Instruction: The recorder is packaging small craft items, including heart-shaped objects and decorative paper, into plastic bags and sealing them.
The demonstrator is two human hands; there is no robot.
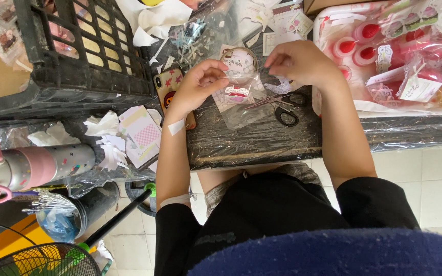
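My left hand [200, 82] and my right hand [297, 61] meet over a small clear plastic bag [239, 84] that holds a white round item and a red-and-white piece. Both hands pinch the bag near its top, above a work surface wrapped in black plastic [251, 138]. A white sticker sits on my left wrist. Black-handled scissors [285, 115] lie just below my right hand. A phone in a patterned case [169, 87] lies partly under my left hand.
A black plastic crate [78, 46] stands at the upper left. Packaged red and pink goods [400, 51] fill the upper right. Paper scraps and a pink checked card [144, 135] lie left of the surface. A pink and grey bottle [31, 166] and a fan [37, 260] are at the lower left.
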